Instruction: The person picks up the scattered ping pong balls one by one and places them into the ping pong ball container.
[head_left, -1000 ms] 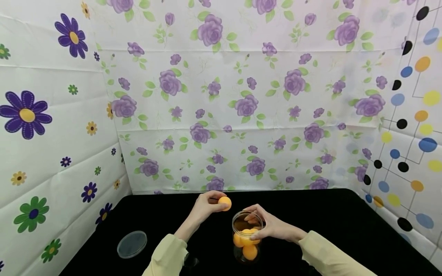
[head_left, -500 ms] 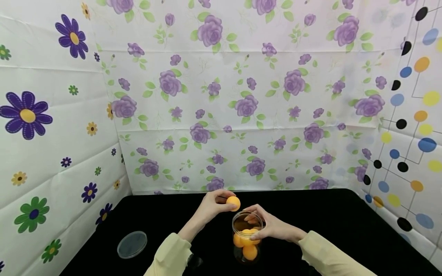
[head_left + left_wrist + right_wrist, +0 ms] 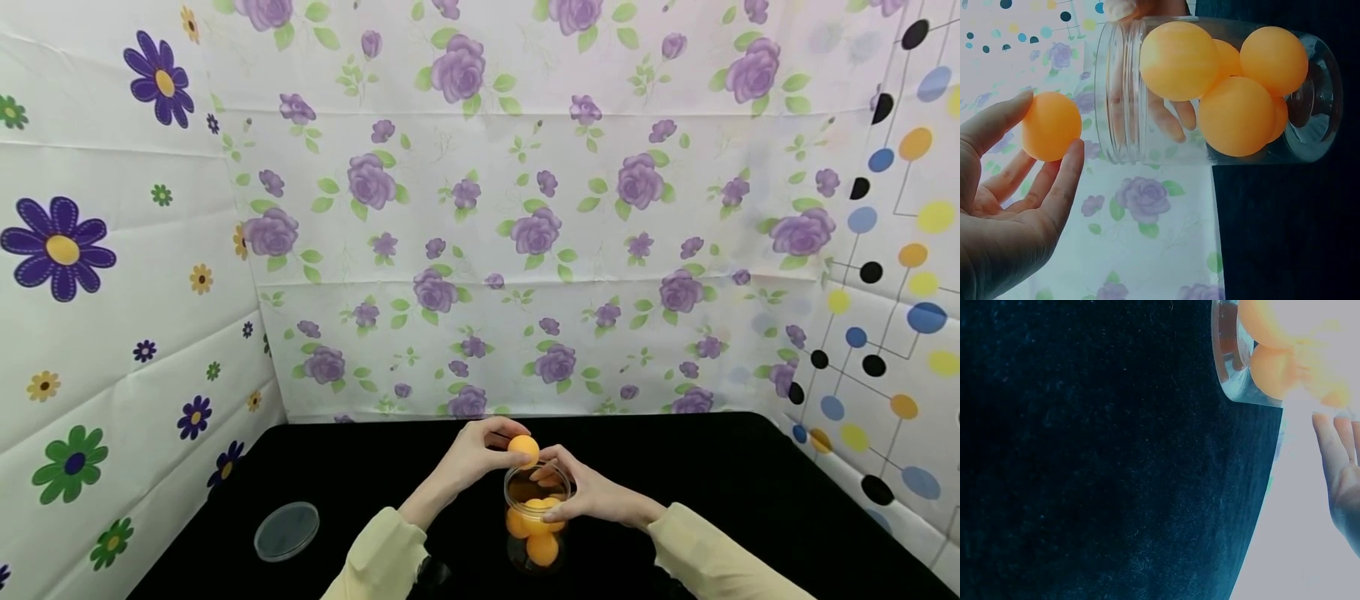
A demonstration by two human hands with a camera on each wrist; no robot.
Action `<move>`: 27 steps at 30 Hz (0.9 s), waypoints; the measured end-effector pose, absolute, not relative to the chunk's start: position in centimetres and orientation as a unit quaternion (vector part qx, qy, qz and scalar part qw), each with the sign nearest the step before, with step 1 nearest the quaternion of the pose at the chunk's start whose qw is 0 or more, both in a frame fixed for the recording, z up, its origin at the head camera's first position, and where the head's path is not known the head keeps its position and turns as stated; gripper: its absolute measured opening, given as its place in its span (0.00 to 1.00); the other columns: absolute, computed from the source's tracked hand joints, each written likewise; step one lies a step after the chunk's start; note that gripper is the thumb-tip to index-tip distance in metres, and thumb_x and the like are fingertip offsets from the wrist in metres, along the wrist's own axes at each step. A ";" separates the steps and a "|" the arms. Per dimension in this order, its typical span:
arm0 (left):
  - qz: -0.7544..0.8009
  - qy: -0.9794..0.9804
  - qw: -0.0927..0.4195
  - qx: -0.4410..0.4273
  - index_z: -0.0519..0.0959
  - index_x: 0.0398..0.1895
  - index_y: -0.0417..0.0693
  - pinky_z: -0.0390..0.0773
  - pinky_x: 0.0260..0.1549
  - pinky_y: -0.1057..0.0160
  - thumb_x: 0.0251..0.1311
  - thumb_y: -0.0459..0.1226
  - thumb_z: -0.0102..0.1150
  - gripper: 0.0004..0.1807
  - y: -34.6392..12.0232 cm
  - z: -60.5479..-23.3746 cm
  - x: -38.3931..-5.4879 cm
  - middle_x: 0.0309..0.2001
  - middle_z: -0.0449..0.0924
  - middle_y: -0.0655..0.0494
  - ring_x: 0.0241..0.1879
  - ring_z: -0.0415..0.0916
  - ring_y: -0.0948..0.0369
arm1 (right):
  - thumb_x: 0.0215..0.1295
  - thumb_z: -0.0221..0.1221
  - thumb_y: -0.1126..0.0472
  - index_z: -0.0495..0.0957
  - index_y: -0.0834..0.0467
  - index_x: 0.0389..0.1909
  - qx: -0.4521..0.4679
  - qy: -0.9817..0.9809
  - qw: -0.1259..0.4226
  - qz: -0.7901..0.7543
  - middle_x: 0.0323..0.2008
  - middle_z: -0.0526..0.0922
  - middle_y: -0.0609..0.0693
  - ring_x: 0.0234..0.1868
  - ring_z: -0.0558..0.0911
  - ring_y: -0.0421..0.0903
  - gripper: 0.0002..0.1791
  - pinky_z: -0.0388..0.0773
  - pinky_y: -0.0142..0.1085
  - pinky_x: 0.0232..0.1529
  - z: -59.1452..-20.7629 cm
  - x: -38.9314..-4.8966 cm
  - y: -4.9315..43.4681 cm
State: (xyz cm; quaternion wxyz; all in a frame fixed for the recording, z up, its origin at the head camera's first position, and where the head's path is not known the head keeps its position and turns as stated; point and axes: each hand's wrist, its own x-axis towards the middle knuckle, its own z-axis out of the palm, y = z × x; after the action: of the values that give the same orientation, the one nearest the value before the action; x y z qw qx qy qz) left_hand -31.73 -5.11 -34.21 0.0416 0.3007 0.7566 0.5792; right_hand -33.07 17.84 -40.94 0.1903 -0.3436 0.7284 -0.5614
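Between the thumb and fingertips of my left hand (image 3: 468, 454) is an orange ping-pong ball (image 3: 1052, 127), pinched just above the mouth of a clear jar (image 3: 1121, 94). The jar has a threaded neck and stands upright on the black table in the head view. Several more orange ping-pong balls (image 3: 1237, 117) lie inside it. My right hand (image 3: 596, 492) grips the jar's upper part from the right, thumb in front and fingers behind. In the right wrist view, that hand's fingers (image 3: 1330, 440) show at the right edge beside the overexposed jar.
A round clear lid (image 3: 287, 532) lies on the black tabletop (image 3: 675, 454) to the left. Patterned cloth walls (image 3: 525, 333) enclose the table at the back and both sides.
My left hand has moved to the right with the ping-pong ball, from left of the jar to just over its rim. The right hand and the jar have stayed in place.
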 end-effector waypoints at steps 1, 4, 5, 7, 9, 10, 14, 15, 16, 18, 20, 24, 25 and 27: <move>0.579 0.756 0.044 0.300 0.77 0.47 0.39 0.77 0.36 0.60 0.52 0.37 0.65 0.19 -5.0 -34.2 -31.7 0.40 0.76 0.51 0.39 0.74 0.54 | 0.59 0.60 0.60 0.55 0.51 0.60 -0.343 0.728 0.191 -0.562 0.55 0.62 0.59 0.57 0.62 0.55 0.31 0.69 0.45 0.50 -40.9 -33.0 17.8; 0.579 0.759 0.047 0.296 0.77 0.47 0.39 0.77 0.36 0.61 0.52 0.38 0.65 0.19 -4.8 -34.3 -31.7 0.40 0.76 0.52 0.39 0.74 0.54 | 0.59 0.60 0.60 0.55 0.53 0.59 -0.345 0.729 0.189 -0.561 0.55 0.61 0.60 0.57 0.62 0.55 0.31 0.69 0.45 0.51 -40.8 -33.0 17.8; 0.579 0.758 0.048 0.296 0.77 0.47 0.38 0.77 0.36 0.61 0.52 0.37 0.65 0.20 -4.8 -34.4 -31.7 0.40 0.76 0.52 0.39 0.74 0.53 | 0.58 0.60 0.60 0.55 0.53 0.59 -0.345 0.729 0.188 -0.560 0.55 0.62 0.60 0.57 0.62 0.55 0.31 0.68 0.45 0.51 -40.8 -33.0 17.8; 0.582 0.756 0.050 0.296 0.76 0.47 0.38 0.77 0.35 0.60 0.52 0.37 0.65 0.20 -4.8 -34.4 -31.7 0.40 0.76 0.51 0.40 0.74 0.53 | 0.58 0.60 0.60 0.55 0.53 0.59 -0.346 0.729 0.187 -0.560 0.55 0.62 0.60 0.57 0.62 0.55 0.31 0.67 0.45 0.52 -40.8 -33.0 17.7; 0.583 0.755 0.049 0.296 0.77 0.47 0.39 0.77 0.36 0.60 0.51 0.37 0.65 0.19 -4.9 -34.4 -31.7 0.41 0.76 0.51 0.40 0.74 0.53 | 0.58 0.60 0.60 0.55 0.53 0.59 -0.348 0.728 0.187 -0.561 0.55 0.62 0.60 0.57 0.63 0.54 0.31 0.67 0.44 0.52 -40.9 -33.1 17.7; 0.583 0.755 0.048 0.298 0.77 0.46 0.40 0.77 0.36 0.60 0.52 0.37 0.65 0.18 -4.9 -34.4 -31.7 0.41 0.76 0.50 0.40 0.74 0.53 | 0.58 0.60 0.60 0.55 0.53 0.59 -0.350 0.723 0.189 -0.564 0.55 0.62 0.60 0.57 0.63 0.54 0.31 0.67 0.44 0.52 -40.9 -33.1 17.7; 0.579 0.756 0.042 0.301 0.78 0.46 0.44 0.76 0.38 0.60 0.52 0.37 0.64 0.17 -5.2 -34.3 -31.6 0.43 0.76 0.50 0.41 0.74 0.54 | 0.58 0.60 0.62 0.54 0.55 0.60 -0.364 0.701 0.200 -0.580 0.54 0.64 0.61 0.54 0.67 0.57 0.33 0.71 0.46 0.49 -41.0 -33.1 17.6; 0.578 0.757 0.041 0.301 0.78 0.46 0.44 0.76 0.38 0.60 0.52 0.37 0.64 0.17 -5.3 -34.2 -31.6 0.43 0.76 0.51 0.41 0.74 0.54 | 0.58 0.61 0.63 0.54 0.55 0.60 -0.366 0.696 0.204 -0.584 0.54 0.64 0.61 0.54 0.68 0.57 0.33 0.71 0.46 0.48 -41.1 -33.1 17.6; 0.577 0.758 0.041 0.301 0.78 0.46 0.45 0.76 0.38 0.59 0.53 0.37 0.64 0.17 -5.3 -34.2 -31.6 0.43 0.75 0.51 0.42 0.73 0.54 | 0.58 0.61 0.63 0.53 0.55 0.61 -0.368 0.690 0.208 -0.587 0.54 0.65 0.62 0.53 0.68 0.57 0.33 0.72 0.47 0.47 -41.1 -33.1 17.5; 0.576 0.759 0.040 0.300 0.77 0.47 0.45 0.76 0.39 0.59 0.53 0.38 0.64 0.17 -5.4 -34.2 -31.5 0.43 0.75 0.52 0.42 0.73 0.54 | 0.58 0.61 0.63 0.53 0.54 0.61 -0.373 0.693 0.202 -0.583 0.54 0.65 0.61 0.53 0.68 0.57 0.34 0.72 0.46 0.48 -41.1 -33.2 17.5; 0.576 0.759 0.039 0.301 0.77 0.47 0.44 0.75 0.39 0.59 0.53 0.39 0.64 0.18 -5.5 -34.1 -31.5 0.43 0.76 0.52 0.43 0.73 0.54 | 0.58 0.61 0.62 0.54 0.53 0.62 -0.373 0.699 0.198 -0.577 0.55 0.65 0.60 0.54 0.67 0.56 0.34 0.70 0.45 0.50 -41.1 -33.1 17.6; 0.573 0.759 0.035 0.307 0.77 0.48 0.42 0.75 0.39 0.59 0.53 0.38 0.64 0.18 -5.6 -34.1 -31.6 0.43 0.76 0.52 0.43 0.73 0.53 | 0.58 0.61 0.61 0.53 0.52 0.62 -0.372 0.708 0.193 -0.569 0.56 0.65 0.59 0.55 0.67 0.54 0.34 0.68 0.44 0.51 -40.9 -33.0 17.6; 0.573 0.759 0.034 0.308 0.77 0.48 0.42 0.75 0.39 0.59 0.53 0.37 0.64 0.18 -5.6 -34.1 -31.6 0.43 0.76 0.52 0.42 0.73 0.53 | 0.58 0.61 0.61 0.53 0.52 0.62 -0.370 0.708 0.194 -0.569 0.56 0.65 0.59 0.55 0.66 0.54 0.34 0.68 0.44 0.51 -40.9 -33.0 17.6; 0.572 0.760 0.031 0.308 0.77 0.47 0.42 0.75 0.39 0.59 0.53 0.37 0.63 0.17 -5.6 -34.2 -31.7 0.42 0.76 0.52 0.42 0.73 0.54 | 0.58 0.60 0.62 0.53 0.52 0.62 -0.369 0.706 0.196 -0.572 0.56 0.65 0.60 0.55 0.66 0.55 0.34 0.68 0.44 0.51 -40.9 -33.0 17.6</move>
State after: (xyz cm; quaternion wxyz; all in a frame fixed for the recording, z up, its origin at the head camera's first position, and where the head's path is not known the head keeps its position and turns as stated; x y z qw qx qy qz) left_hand -31.66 -5.61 -34.21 0.0312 0.3083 0.7595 0.5719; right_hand -32.97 17.59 -40.87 0.1957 -0.3686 0.7065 -0.5716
